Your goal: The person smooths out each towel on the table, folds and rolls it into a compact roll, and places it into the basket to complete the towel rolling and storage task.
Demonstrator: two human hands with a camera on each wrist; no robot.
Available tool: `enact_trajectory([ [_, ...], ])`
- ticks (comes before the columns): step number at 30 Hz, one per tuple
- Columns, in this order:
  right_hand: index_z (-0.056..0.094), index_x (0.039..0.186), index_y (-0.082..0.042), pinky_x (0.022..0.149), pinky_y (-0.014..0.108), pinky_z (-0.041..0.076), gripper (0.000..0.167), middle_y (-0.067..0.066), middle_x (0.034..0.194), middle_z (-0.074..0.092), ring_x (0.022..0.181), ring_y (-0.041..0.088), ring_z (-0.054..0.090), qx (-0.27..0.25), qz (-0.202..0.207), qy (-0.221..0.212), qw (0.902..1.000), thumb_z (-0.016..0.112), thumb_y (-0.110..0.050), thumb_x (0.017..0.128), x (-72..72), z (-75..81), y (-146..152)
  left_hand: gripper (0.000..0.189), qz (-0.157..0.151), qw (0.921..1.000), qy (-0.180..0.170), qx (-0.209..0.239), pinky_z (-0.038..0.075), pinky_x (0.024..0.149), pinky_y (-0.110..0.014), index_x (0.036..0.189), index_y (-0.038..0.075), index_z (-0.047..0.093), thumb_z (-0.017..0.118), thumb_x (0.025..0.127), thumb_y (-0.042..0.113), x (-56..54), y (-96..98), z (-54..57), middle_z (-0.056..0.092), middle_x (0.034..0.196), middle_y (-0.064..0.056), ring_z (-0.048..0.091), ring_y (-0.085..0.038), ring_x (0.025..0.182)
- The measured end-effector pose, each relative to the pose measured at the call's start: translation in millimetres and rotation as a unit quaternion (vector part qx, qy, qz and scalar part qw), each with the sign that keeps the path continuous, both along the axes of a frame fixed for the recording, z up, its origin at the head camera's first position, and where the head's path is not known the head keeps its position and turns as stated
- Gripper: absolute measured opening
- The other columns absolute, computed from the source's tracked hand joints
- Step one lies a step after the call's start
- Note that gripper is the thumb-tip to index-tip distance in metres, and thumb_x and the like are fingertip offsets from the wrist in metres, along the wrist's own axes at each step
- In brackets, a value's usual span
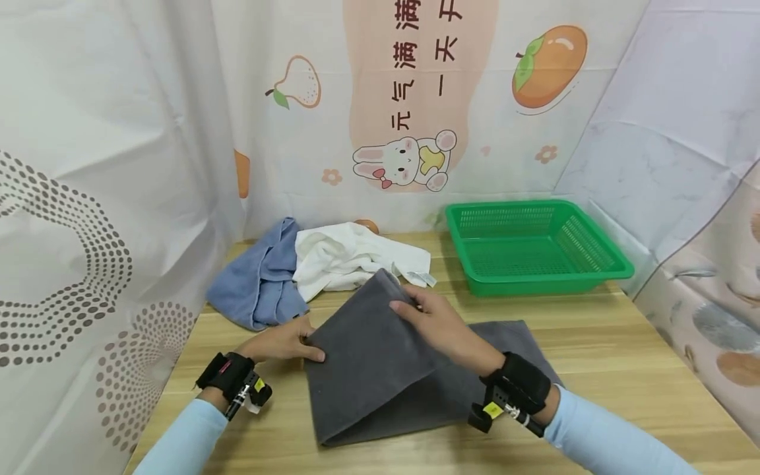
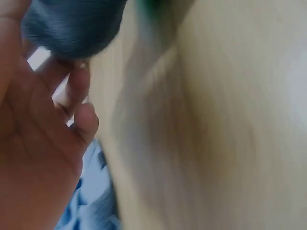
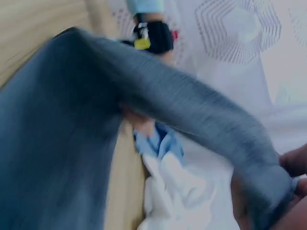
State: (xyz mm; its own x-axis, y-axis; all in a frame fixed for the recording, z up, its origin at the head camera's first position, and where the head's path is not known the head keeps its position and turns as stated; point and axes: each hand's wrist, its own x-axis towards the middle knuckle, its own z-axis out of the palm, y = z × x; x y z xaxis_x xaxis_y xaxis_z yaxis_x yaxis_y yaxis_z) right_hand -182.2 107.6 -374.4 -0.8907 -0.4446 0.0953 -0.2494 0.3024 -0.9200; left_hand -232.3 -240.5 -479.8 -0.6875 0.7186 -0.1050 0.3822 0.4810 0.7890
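A dark grey towel (image 1: 371, 356) lies partly on the wooden table, its left part lifted and folded over toward the right. My left hand (image 1: 284, 342) pinches its left edge between thumb and fingers. At the raised far corner my right hand (image 1: 442, 323) grips the cloth. In the left wrist view, the towel (image 2: 74, 28) hangs at the fingers of my left hand (image 2: 38, 124), blurred. The right wrist view shows the towel (image 3: 192, 105) arching from one hand to the other, with the fingers of my right hand (image 3: 295, 191) at its end.
Behind the towel lie a crumpled blue cloth (image 1: 258, 277) and a crumpled white cloth (image 1: 350, 254). A green plastic basket (image 1: 534, 287) stands at the back right of the wooden table (image 1: 629, 369). Printed curtains (image 1: 285, 152) hang around the back and sides.
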Motion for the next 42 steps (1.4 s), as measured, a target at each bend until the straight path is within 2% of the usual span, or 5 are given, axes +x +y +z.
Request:
enact_trajectory([
  [5, 0.059, 0.1, -0.005, 0.069, 0.034, 0.039, 0.021, 0.008, 0.083, 0.052, 0.073, 0.022, 0.049, 0.041, -0.064, 0.016, 0.997, 0.057, -0.025, 0.108, -11.3, -16.8, 35.2, 0.053, 0.01, 0.9986, 0.05, -0.012, 0.026, 0.072, -0.031, 0.06, 0.011, 0.042, 0.077, 0.092, 0.035, 2.6, -9.0, 4.4, 0.035, 0.077, 0.006, 0.034, -0.018, 0.081],
  [10, 0.067, 0.124, -0.005, 0.068, 0.034, 0.048, 0.027, 0.01, 0.099, 0.067, 0.08, 0.023, 0.06, 0.073, -0.109, -0.025, 0.9911, 0.059, -0.025, 0.107, -21.5, -40.6, 75.3, 0.031, 0.012, 0.9969, 0.075, -0.021, 0.026, 0.078, -0.035, 0.069, 0.022, 0.072, 0.074, 0.095, 0.039, 2.8, -12.1, 6.2, 0.049, 0.084, 0.002, 0.037, -0.02, 0.086],
  [18, 0.069, 0.116, -0.001, 0.071, 0.033, 0.041, 0.021, 0.011, 0.099, 0.067, 0.081, 0.02, 0.053, 0.177, -0.146, 0.001, 0.9734, 0.063, -0.017, 0.104, -35.7, -78.9, 113.2, 0.02, -0.012, 0.988, 0.135, -0.074, 0.026, 0.079, -0.039, 0.081, 0.033, 0.07, 0.073, 0.092, 0.05, 3.8, 3.6, 1.0, 0.047, 0.086, -0.003, 0.031, -0.019, 0.084],
  [30, 0.063, 0.108, 0.002, 0.067, 0.037, 0.037, 0.016, 0.009, 0.084, 0.055, 0.075, 0.023, 0.048, 0.223, -0.162, 0.027, 0.961, 0.06, -0.012, 0.104, -35.6, -88.4, 135.9, 0.02, 0.001, 0.9977, 0.0, 0.067, 0.044, 0.072, -0.029, 0.093, 0.019, 0.058, 0.069, 0.1, 0.033, 12.5, 20.2, -0.6, 0.059, 0.087, 0.006, 0.055, -0.013, 0.083],
  [42, 0.061, 0.106, 0.002, 0.059, 0.034, 0.037, 0.019, 0.007, 0.074, 0.054, 0.066, 0.021, 0.048, 0.295, -0.149, 0.026, 0.9434, 0.066, -0.015, 0.101, -44.0, -113.3, 148.7, 0.03, 0.005, 0.9996, -0.01, -0.024, 0.045, 0.063, -0.025, 0.125, 0.022, 0.055, 0.067, 0.101, 0.036, 18.1, 28.0, -10.8, 0.063, 0.08, 0.009, 0.053, -0.007, 0.064],
])
